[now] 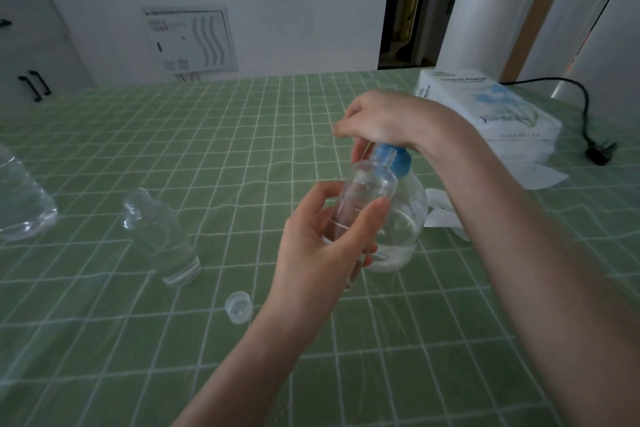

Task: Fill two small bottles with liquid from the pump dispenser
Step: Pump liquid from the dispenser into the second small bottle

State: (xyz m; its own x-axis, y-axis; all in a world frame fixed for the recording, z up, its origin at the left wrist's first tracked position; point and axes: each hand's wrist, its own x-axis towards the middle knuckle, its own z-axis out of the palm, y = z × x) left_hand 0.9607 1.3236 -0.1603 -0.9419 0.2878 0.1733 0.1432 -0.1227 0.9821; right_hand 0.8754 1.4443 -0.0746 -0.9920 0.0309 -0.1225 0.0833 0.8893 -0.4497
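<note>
We hold bottle (pixel 367 191) mid-frame, left fingers (pixel 372 211) curled round it, neck tilted up-right, just beside pump (pixel 398 158); right fingers (pixel 349 128) curled over pump.

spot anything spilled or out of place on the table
No spill shows. A loose cap lies on the tablecloth apart from the open small bottle, and crumpled tissue sits beside the pump dispenser. Otherwise nothing stands out.

Left hand (pixel 320 239) grips with curled fingers; right hand (pixel 381 120), wrist bent, seemingly clasps downward.
</note>
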